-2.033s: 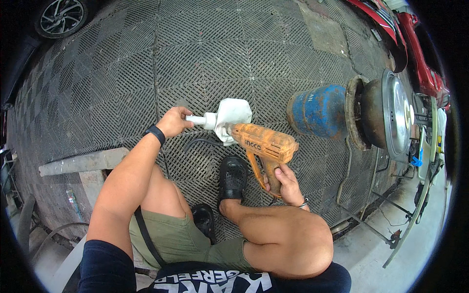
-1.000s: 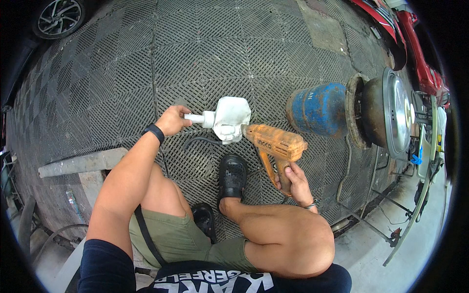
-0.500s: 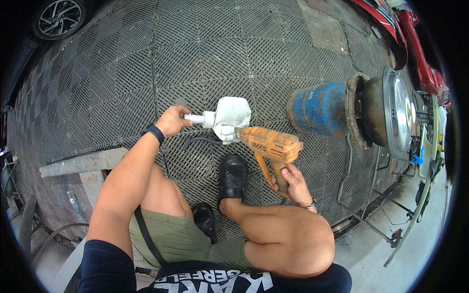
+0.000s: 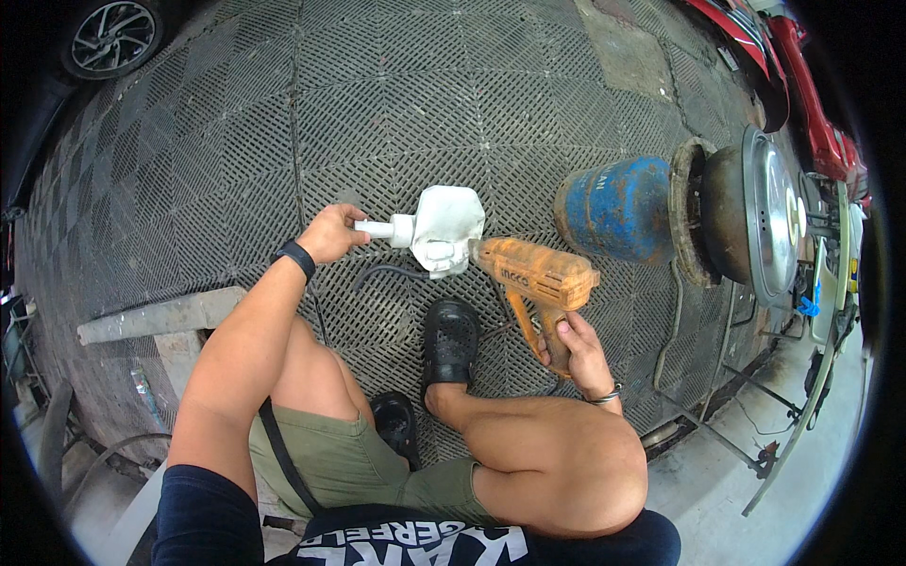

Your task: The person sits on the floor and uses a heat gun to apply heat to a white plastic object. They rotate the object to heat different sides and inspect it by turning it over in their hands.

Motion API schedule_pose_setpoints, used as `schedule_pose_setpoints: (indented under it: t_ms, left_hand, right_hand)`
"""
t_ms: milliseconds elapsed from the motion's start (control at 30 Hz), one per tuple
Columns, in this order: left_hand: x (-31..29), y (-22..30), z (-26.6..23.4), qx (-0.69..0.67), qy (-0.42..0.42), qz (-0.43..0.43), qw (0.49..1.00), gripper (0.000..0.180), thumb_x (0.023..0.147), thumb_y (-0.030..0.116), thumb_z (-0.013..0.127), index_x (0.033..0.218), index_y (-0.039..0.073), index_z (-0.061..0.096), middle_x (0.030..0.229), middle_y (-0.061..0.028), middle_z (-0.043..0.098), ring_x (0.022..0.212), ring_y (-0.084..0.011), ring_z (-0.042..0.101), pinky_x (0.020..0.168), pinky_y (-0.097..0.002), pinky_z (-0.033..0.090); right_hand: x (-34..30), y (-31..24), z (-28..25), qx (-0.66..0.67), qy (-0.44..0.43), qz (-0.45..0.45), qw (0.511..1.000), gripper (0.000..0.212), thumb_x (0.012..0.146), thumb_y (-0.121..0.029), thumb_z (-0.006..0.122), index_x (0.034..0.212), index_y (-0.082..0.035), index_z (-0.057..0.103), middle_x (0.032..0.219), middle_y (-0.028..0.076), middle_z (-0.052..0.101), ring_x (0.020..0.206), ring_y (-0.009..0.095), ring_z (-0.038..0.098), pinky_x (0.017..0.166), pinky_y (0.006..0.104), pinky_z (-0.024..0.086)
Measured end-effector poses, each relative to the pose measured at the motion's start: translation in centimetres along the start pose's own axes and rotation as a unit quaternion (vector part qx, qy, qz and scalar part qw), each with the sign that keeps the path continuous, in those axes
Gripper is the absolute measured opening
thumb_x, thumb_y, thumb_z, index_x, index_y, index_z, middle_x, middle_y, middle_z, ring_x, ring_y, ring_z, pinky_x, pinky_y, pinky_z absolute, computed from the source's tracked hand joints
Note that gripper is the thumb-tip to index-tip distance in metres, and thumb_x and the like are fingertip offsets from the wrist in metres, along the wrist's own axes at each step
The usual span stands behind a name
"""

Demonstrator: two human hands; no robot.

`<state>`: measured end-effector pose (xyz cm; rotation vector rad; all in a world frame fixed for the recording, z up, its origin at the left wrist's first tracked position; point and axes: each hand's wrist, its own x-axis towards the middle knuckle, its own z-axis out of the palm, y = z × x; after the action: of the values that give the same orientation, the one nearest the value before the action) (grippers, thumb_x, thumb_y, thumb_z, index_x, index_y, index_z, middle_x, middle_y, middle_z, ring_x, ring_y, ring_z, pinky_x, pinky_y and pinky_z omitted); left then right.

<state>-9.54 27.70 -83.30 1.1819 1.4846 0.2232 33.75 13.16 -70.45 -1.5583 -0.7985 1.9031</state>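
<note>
My left hand [image 4: 332, 233] has its fingers closed round the narrow neck of a white plastic reservoir [image 4: 447, 219], which has a wide, flat body with cut corners. A dark hose [image 4: 389, 274] runs beside the reservoir's lower edge. In my right hand [image 4: 585, 358] is the handle of a worn orange heat gun [image 4: 533, 271]. Its metal nozzle points left at the reservoir's lower right edge; whether they touch, I cannot tell. My right fingers wrap the grip, partly hidden behind it.
Right of the heat gun is a rusty blue gas cylinder [image 4: 613, 209], beside a burner ring and a lidded metal pot [image 4: 731, 212]. Metal rods and a red car panel [image 4: 816, 104] line the far right. A low bench [image 4: 160, 314] is at left, a car wheel [image 4: 111, 38] at upper left.
The heat gun in my right hand has shifted a little to the right, drawing its nozzle back toward the reservoir's edge. My left hand and the reservoir stay nearly still.
</note>
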Motion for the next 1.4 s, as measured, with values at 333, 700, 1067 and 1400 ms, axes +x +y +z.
schedule_pose_setpoints:
  t_ms: [333, 700, 1067, 1400]
  left_hand:
    - [-0.2, 0.2, -0.1, 0.006, 0.002, -0.005, 1.0, 0.041, 0.088, 0.003, 0.076, 0.124, -0.007, 0.061, 0.098, -0.0119, 0.071, 0.078, -0.0151, 0.065, 0.067, -0.0306, 0.055]
    - [0.1, 0.3, -0.2, 0.003, 0.004, -0.015, 1.0, 0.04, 0.088, 0.002, 0.076, 0.125, -0.007, 0.063, 0.102, -0.013, 0.072, 0.082, -0.0172, 0.068, 0.07, -0.032, 0.056]
    - [0.2, 0.3, -0.4, 0.01, 0.005, -0.014, 1.0, 0.043, 0.087, 0.004, 0.077, 0.126, -0.006, 0.063, 0.102, -0.0128, 0.071, 0.082, -0.0171, 0.068, 0.07, -0.0317, 0.056]
    - [0.4, -0.1, -0.4, 0.011, 0.005, -0.012, 1.0, 0.043, 0.087, 0.004, 0.076, 0.126, -0.006, 0.063, 0.103, -0.0135, 0.07, 0.081, -0.0173, 0.068, 0.071, -0.0317, 0.057]
  right_hand:
    - [0.2, 0.2, 0.0, 0.006, -0.006, 0.0, 1.0, 0.05, 0.106, -0.033, 0.052, 0.142, 0.001, 0.047, 0.089, 0.008, 0.063, 0.069, 0.015, 0.059, 0.062, 0.027, 0.051]
    - [-0.5, -0.8, -0.3, -0.012, 0.027, 0.004, 1.0, 0.049, 0.106, -0.035, 0.053, 0.139, 0.002, 0.049, 0.088, 0.008, 0.063, 0.069, 0.014, 0.059, 0.063, 0.0275, 0.051]
    - [-0.4, 0.0, -0.8, -0.003, 0.041, -0.003, 0.999, 0.047, 0.106, -0.036, 0.054, 0.136, 0.001, 0.052, 0.088, 0.006, 0.063, 0.071, 0.014, 0.059, 0.064, 0.0278, 0.052]
    - [0.2, -0.8, -1.2, 0.021, 0.068, -0.032, 0.997, 0.046, 0.106, -0.033, 0.052, 0.135, 0.004, 0.05, 0.087, 0.009, 0.063, 0.07, 0.015, 0.059, 0.064, 0.0279, 0.051]
